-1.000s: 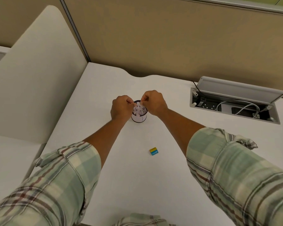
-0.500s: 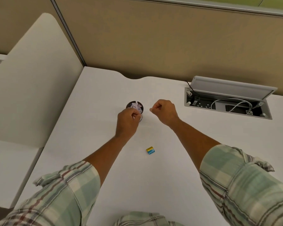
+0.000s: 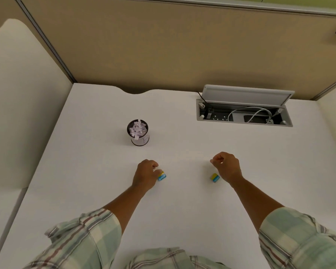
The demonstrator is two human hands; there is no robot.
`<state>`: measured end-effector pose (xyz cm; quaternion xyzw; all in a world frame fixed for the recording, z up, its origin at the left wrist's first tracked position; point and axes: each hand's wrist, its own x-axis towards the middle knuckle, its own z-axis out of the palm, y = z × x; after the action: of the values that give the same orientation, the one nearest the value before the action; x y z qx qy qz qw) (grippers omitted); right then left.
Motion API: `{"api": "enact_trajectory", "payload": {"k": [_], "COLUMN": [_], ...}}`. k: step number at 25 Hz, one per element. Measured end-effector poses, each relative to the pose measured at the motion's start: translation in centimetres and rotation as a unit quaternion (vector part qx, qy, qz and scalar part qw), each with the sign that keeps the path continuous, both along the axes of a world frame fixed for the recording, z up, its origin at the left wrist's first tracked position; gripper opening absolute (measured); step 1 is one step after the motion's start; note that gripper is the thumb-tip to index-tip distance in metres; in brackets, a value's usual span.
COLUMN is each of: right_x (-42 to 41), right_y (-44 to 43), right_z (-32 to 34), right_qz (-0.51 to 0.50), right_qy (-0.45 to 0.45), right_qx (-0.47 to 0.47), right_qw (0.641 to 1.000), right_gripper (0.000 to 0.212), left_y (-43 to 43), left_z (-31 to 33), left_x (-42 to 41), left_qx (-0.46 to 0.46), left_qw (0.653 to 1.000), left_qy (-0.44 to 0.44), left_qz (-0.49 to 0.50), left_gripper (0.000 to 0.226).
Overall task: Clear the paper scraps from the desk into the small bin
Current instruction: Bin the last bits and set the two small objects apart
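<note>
The small black bin [image 3: 137,133] stands upright on the white desk [image 3: 182,200], heaped with white paper scraps [image 3: 137,129]. My left hand [image 3: 145,175] is down on the desk in front of the bin, fingers curled, fingertips pinching a small yellow-and-blue block [image 3: 161,176]. My right hand [image 3: 226,167] hovers further right in a loose fist with nothing visible in it. A second yellow-and-blue block [image 3: 214,177] lies on the desk just left of that wrist. I see no loose scraps on the desk.
An open cable box [image 3: 244,115] with a raised lid, sockets and a white cable is sunk into the desk at the back right. Tan partition panels [image 3: 163,45] close the back, and a cream divider [image 3: 23,113] stands along the left.
Both hands have pulled back from the bin toward me and spread apart. The left hand now rests on a yellow-and-blue block. A second such block shows by the right wrist.
</note>
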<state>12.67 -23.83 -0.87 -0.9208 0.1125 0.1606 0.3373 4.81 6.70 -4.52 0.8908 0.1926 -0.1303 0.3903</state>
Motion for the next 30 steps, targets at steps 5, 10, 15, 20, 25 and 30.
{"api": "enact_trajectory", "payload": {"k": [5,10,15,20,25,30], "right_x": [-2.1,-3.5,-5.0,-5.7,-5.9,-5.4], "right_y": [-3.4,-3.3,-2.6,-2.1,-1.5,1.3], "right_z": [-1.6,-2.6,-3.4,-3.5,-3.5,-2.7], "right_qz": [-0.016,0.017,0.024,-0.007,-0.066,-0.082], "right_qy": [0.027,0.063,0.062,0.062,0.066,0.042], "right_qx": [-0.030,-0.054,-0.072,-0.065,0.031,0.115], "right_qw": [0.999,0.996,0.995,0.996,0.995,0.989], "right_gripper": [0.023,0.033,0.026,0.019,0.012,0.009], "left_y": [-0.9,-1.5,-2.1,-2.9,-3.1,-1.6], "left_z": [-0.7,-0.8,-0.8,-0.7,-0.5,0.8], "left_x": [-0.6,-0.9,-1.1,-1.9,-2.8,-3.2], "left_qx": [0.010,0.019,0.024,0.054,0.022,-0.067], "left_qw": [1.000,0.999,0.999,0.998,0.999,0.981], "left_qy": [0.027,0.027,0.025,0.018,-0.010,-0.015], "left_qz": [-0.011,-0.005,0.011,0.001,0.033,0.179], "left_gripper": [0.033,0.035,0.032,0.014,0.009,0.014]}}
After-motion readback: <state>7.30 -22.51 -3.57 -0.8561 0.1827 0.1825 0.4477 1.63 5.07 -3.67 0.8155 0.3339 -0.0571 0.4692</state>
